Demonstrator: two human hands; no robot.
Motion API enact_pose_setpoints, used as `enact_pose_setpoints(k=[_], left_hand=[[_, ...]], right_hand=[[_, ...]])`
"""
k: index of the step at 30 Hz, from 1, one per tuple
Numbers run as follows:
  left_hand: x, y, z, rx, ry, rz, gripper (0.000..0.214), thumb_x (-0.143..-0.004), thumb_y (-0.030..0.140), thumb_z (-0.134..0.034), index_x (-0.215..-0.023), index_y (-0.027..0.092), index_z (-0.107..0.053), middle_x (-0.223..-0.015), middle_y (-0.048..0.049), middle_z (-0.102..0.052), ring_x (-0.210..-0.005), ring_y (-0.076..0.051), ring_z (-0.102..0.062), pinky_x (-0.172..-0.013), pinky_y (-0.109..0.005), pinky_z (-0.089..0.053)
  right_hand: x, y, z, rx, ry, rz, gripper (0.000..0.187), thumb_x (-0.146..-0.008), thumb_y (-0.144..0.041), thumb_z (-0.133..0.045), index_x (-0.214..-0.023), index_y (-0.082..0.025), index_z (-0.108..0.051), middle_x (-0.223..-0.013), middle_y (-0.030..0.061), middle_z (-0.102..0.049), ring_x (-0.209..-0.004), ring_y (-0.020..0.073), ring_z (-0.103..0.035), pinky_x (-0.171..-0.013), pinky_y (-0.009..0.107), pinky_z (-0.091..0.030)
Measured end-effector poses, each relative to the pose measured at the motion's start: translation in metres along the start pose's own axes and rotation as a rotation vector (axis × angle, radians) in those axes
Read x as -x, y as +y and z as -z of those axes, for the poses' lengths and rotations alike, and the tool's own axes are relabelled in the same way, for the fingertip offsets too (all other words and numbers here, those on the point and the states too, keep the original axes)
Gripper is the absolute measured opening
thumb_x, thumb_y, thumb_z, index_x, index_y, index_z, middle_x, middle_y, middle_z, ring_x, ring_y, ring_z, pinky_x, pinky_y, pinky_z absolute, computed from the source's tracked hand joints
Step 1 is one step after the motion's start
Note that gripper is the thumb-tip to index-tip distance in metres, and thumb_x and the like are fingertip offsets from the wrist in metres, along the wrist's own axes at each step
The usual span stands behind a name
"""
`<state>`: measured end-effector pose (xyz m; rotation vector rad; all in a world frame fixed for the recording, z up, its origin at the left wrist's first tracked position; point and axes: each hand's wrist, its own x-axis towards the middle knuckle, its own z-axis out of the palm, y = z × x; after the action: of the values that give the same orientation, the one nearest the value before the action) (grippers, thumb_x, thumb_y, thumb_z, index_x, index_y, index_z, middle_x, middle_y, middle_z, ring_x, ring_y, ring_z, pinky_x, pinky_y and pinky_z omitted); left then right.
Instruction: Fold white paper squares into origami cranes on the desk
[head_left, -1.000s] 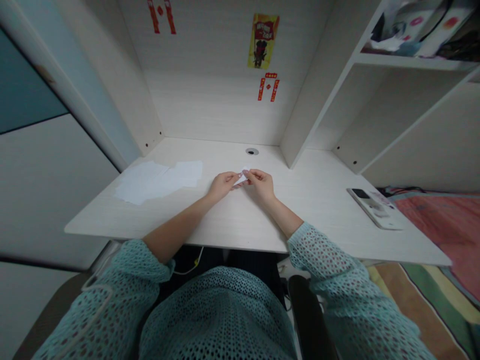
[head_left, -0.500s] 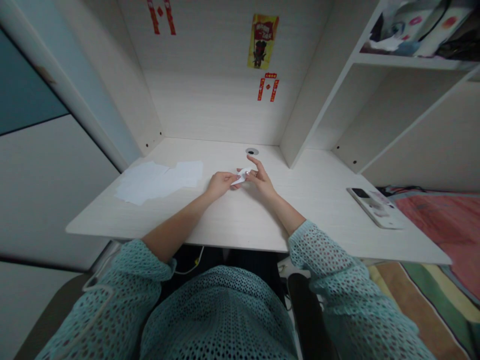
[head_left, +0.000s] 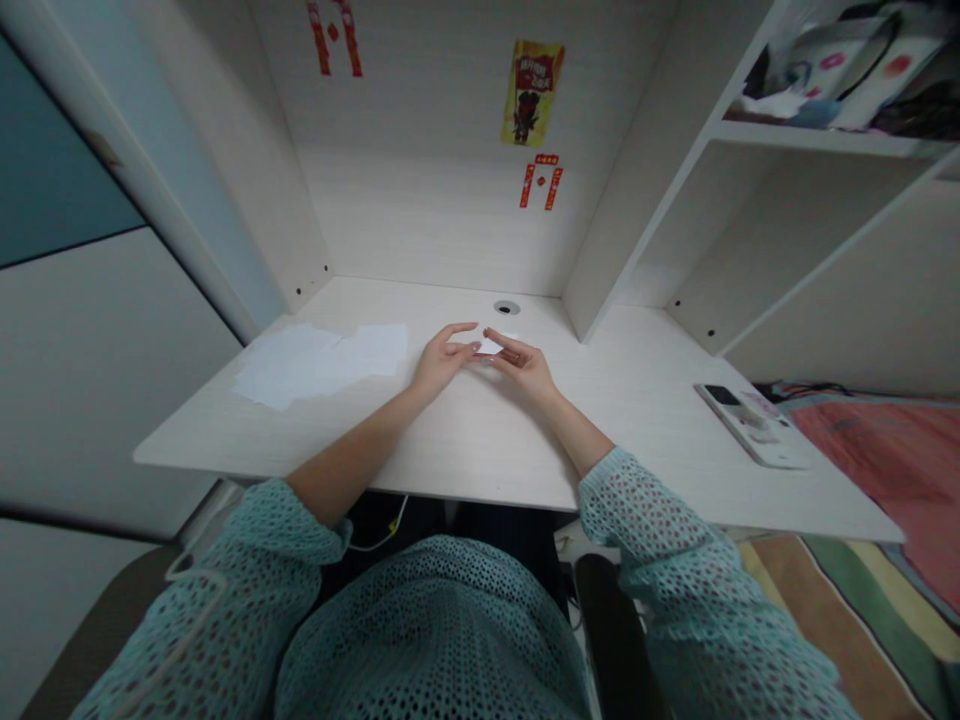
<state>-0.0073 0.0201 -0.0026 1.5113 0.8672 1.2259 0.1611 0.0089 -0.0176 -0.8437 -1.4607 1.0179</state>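
Small piece of white paper (head_left: 491, 346) sits between the two hands, over the middle of the surface, nearer its back edge than its front. Only a pale patch shows among the fingers; shape and folds too small to make out. Cannot tell whether it rests on the desk (head_left: 480, 440) or is lifted just off it.

Left hand (head_left: 441, 364) at the paper's left side: forefinger raised and apart from the thumb, thumb tip at the paper. Right hand (head_left: 526, 368) opposite: forefinger and thumb also spread, tips at the paper's right side. Lower fingers partly hidden; cannot tell whether either hand is clamped on the paper. Two-sided placing probably steadies so light a piece, and spread forefingers likely leave room to shift it.

Both forearms reach in over the front edge, sleeves (head_left: 300, 525) ending short of the wrists, perhaps so the knit keeps off the paper.

Toward the left edge, loose white sheets (head_left: 300, 362) lie flat and overlapping, apart from the left hand; likely set there to stay within reach while leaving the middle for handwork.

Behind the hands, near the back edge, a round cable hole (head_left: 507, 308). Toward the right edge, a phone (head_left: 752, 427), well apart from the right hand, presumably kept aside.
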Motion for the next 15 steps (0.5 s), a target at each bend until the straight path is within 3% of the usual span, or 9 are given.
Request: enact_pose_setpoints(k=[6, 11, 15], left_hand=[[0.0, -0.002, 0.0, -0.033, 0.028, -0.113, 0.028, -0.069, 0.033, -0.069, -0.09, 0.016, -0.069, -0.099, -0.0084, -0.07, -0.089, -0.018, -0.065, -0.085, -0.031, -0.048], [0.0, -0.003, 0.0, -0.004, 0.118, -0.104, 0.026, -0.069, 0.033, -0.069, -0.088, 0.016, -0.071, -0.091, -0.008, -0.071, -0.083, -0.018, -0.066, -0.085, -0.034, -0.05], [0.001, -0.003, -0.001, 0.023, 0.117, -0.112, 0.025, -0.068, 0.033, -0.07, -0.086, 0.016, -0.072, -0.091, -0.008, -0.071, -0.084, -0.018, -0.066, -0.086, -0.035, -0.05]], right_hand=[[-0.001, -0.003, 0.0, -0.012, 0.08, 0.023, 0.049, -0.066, -0.038, -0.072, -0.113, -0.026, -0.064, -0.117, 0.0054, -0.064, -0.095, 0.0198, -0.063, -0.089, 0.039, -0.049], [0.002, -0.01, -0.004, -0.023, 0.093, -0.01, 0.041, -0.063, -0.038, -0.074, -0.101, -0.025, -0.069, -0.103, 0.0045, -0.07, -0.091, 0.0208, -0.065, -0.091, 0.041, -0.048], [0.003, -0.013, -0.006, -0.014, 0.127, -0.015, 0.03, -0.062, -0.037, -0.075, -0.089, -0.025, -0.073, -0.097, 0.0041, -0.072, -0.09, 0.0206, -0.066, -0.09, 0.041, -0.049]])
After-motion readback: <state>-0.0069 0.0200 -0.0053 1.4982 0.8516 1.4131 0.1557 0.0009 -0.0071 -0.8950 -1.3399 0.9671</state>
